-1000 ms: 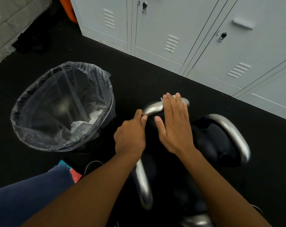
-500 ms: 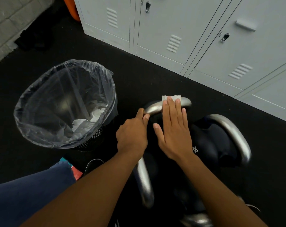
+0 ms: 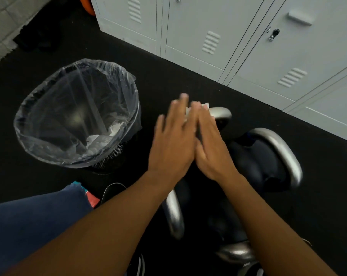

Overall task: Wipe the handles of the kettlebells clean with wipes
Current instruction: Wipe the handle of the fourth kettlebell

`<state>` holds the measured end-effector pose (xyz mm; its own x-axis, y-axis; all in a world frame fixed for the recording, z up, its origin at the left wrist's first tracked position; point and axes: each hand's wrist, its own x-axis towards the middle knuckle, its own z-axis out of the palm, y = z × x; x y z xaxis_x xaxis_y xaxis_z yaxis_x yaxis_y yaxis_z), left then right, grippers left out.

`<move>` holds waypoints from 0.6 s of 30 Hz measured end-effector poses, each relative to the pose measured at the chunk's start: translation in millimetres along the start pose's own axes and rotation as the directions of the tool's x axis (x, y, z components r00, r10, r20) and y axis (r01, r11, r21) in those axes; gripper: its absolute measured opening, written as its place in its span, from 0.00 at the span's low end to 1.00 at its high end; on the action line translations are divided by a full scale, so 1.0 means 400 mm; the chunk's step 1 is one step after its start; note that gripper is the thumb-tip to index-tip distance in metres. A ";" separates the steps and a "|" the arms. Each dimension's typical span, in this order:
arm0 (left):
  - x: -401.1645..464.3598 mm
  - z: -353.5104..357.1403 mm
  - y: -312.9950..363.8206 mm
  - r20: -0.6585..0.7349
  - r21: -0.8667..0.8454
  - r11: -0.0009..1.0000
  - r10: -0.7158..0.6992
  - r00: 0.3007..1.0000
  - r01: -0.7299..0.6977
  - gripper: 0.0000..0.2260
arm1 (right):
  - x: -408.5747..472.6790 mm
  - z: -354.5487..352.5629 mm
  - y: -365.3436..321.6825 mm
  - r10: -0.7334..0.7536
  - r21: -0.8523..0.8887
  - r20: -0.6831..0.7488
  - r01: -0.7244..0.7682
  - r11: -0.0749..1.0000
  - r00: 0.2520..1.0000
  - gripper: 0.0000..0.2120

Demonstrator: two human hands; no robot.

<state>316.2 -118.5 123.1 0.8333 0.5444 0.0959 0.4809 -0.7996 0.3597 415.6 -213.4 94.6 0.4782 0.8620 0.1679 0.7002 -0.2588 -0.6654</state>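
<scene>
Several black kettlebells with silver handles stand on the dark floor. My right hand [image 3: 210, 144] lies flat with straight fingers over the far kettlebell handle [image 3: 221, 112], pressing a white wipe [image 3: 204, 106] whose edge peeks out past the fingertips. My left hand [image 3: 173, 136], blurred, is flat with spread fingers right beside the right hand, its edge against it, over the handle's left end. Another silver handle [image 3: 284, 152] arches at the right, one [image 3: 174, 212] runs below my left wrist, and one [image 3: 236, 252] sits at the bottom.
A mesh bin [image 3: 77, 114] with a clear liner and crumpled white wipes inside stands left of the kettlebells. Grey lockers [image 3: 238, 36] line the far side. My blue-clad knee [image 3: 35, 216] is at the lower left.
My left hand has let go of the handle's left end, opened flat and moved up against my right hand. The right hand has stayed on the wipe.
</scene>
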 end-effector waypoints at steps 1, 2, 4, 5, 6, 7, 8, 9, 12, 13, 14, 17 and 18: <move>0.003 0.001 0.020 0.034 0.008 0.997 0.081 0.996 -0.081 0.30 | -0.008 -0.011 -0.004 0.048 0.144 0.000 -0.047 0.988 0.999 0.33; 0.011 0.003 0.038 0.077 0.001 0.994 0.105 0.992 -0.105 0.31 | -0.014 -0.022 -0.006 0.085 0.246 -0.011 -0.079 0.966 0.996 0.34; 0.031 0.010 0.061 0.150 -0.008 0.995 0.098 0.984 -0.098 0.32 | -0.020 -0.035 -0.002 0.122 0.331 -0.050 -0.099 0.938 0.991 0.36; 0.037 0.018 0.063 0.177 0.007 0.994 0.102 0.979 -0.105 0.33 | -0.020 -0.036 0.004 0.132 0.362 -0.059 -0.102 0.927 0.989 0.37; 0.040 0.024 0.058 0.197 0.034 0.992 0.114 0.974 -0.123 0.33 | -0.017 -0.037 0.008 0.153 0.395 -0.064 -0.116 0.911 0.986 0.38; 0.037 0.035 0.050 0.204 0.068 0.988 0.125 0.971 -0.142 0.33 | -0.015 -0.039 0.010 0.183 0.440 -0.066 -0.136 0.888 0.981 0.40; 0.029 0.045 0.043 0.199 0.101 0.984 0.128 0.972 -0.150 0.32 | -0.013 -0.039 0.013 0.209 0.455 -0.082 -0.150 0.878 0.974 0.40; 0.017 0.055 0.040 0.182 0.120 0.983 0.115 0.976 -0.139 0.31 | -0.013 -0.038 0.018 0.226 0.433 -0.122 -0.153 0.888 0.966 0.40; -0.022 0.072 0.059 0.143 0.093 0.995 0.020 0.990 -0.034 0.30 | -0.018 -0.032 0.051 0.205 0.191 -0.292 -0.153 0.970 0.934 0.32; -0.027 0.076 0.069 0.142 0.093 0.996 -0.007 0.990 -0.007 0.30 | -0.019 -0.030 0.060 0.221 0.163 -0.295 -0.179 0.970 0.930 0.30; -0.022 0.078 0.077 0.144 0.087 0.996 -0.028 0.989 0.015 0.30 | -0.020 -0.028 0.065 0.242 0.160 -0.274 -0.204 0.966 0.931 0.29; 0.030 0.067 0.083 0.139 -0.008 0.996 -0.090 0.986 0.093 0.30 | -0.025 -0.021 0.080 0.248 0.158 -0.226 -0.215 0.964 0.942 0.29; 0.052 0.064 0.078 0.139 -0.041 0.994 -0.095 0.986 0.102 0.29 | -0.023 -0.017 0.081 0.241 0.154 -0.226 -0.210 0.966 0.944 0.30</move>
<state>355.5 -138.7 112.4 0.8133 0.5778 -0.0683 0.5517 -0.7287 0.4056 437.6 -232.6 76.6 0.7400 0.6526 0.1626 0.4941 -0.3636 -0.7897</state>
